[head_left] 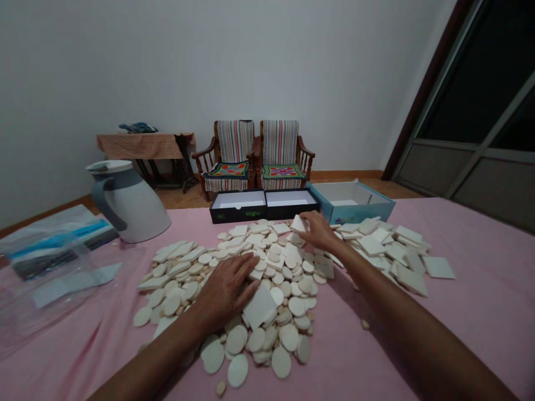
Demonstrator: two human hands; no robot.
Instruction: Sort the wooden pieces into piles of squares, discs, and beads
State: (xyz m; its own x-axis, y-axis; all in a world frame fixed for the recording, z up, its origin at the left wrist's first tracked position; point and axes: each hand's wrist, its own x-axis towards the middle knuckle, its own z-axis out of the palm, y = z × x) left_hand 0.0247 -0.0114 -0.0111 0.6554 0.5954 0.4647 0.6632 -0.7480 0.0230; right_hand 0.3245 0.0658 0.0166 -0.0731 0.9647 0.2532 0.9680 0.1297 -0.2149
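A mixed pile of pale round discs (281, 362) and square tiles lies on the pink cloth in front of me. My left hand (225, 287) rests on the pile, thumb and fingers apart, with a larger square tile (259, 306) just beside the thumb. At the far edge of the pile, my right hand (320, 231) pinches a small white square tile (298, 224) between thumb and fingers, tilted up off the other pieces. A separate heap of square tiles (371, 245) lies to the right, past my right wrist.
Two black shallow boxes (238, 214) and a blue open box (361, 211) stand behind the pile. On the left are a white-grey jug (144, 209) and clear plastic packaging (62, 278). Two wooden armchairs (236, 145) stand by the wall, beyond the pink cloth (472, 323).
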